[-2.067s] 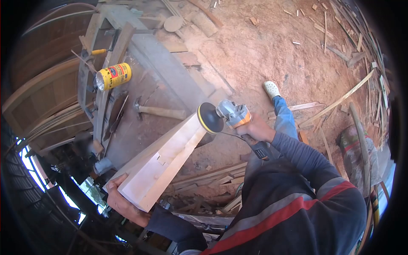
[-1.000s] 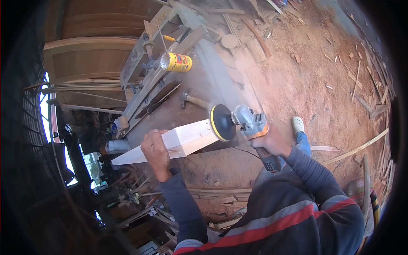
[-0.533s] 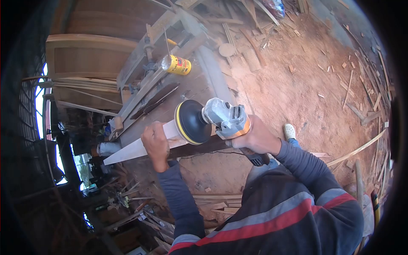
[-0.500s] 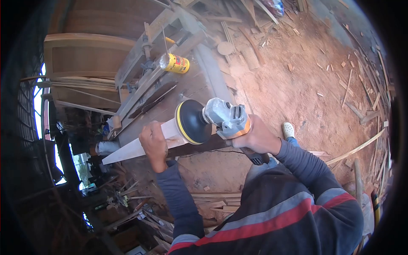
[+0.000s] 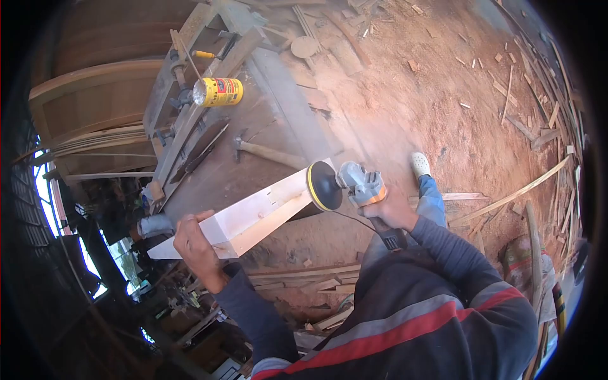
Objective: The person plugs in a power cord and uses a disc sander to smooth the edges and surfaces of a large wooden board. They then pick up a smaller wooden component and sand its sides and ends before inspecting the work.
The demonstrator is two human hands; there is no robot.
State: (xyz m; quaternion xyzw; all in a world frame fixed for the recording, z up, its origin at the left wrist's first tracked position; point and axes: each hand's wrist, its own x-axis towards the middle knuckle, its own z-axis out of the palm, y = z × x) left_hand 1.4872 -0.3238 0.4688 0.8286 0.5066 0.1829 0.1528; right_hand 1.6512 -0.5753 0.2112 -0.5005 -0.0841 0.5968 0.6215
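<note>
My left hand [image 5: 197, 247] is wrapped over the left part of a pale, tapered wooden piece [image 5: 259, 212], which lies slantwise at the workbench's near side. My right hand [image 5: 396, 209] grips an angle grinder [image 5: 360, 183] by its body. The grinder's round black pad [image 5: 326, 185], with a yellow rim, stands on edge at the right end of the wood; whether it touches is hard to tell. A dark cord runs by the grinder's lower end.
On the bench [image 5: 263, 136] are a yellow can [image 5: 225, 92], a hammer [image 5: 272, 154] and a saw-like blade [image 5: 199, 152]. Wooden panels [image 5: 95, 95] stand at the left. Sawdust and wood scraps cover the floor [image 5: 405, 107]. A light shoe [image 5: 420, 164] shows beyond the grinder.
The view has shifted. My left hand has moved left along the wood, and the grinder has moved right to its far end. More of the wood's faces and the hammer now show.
</note>
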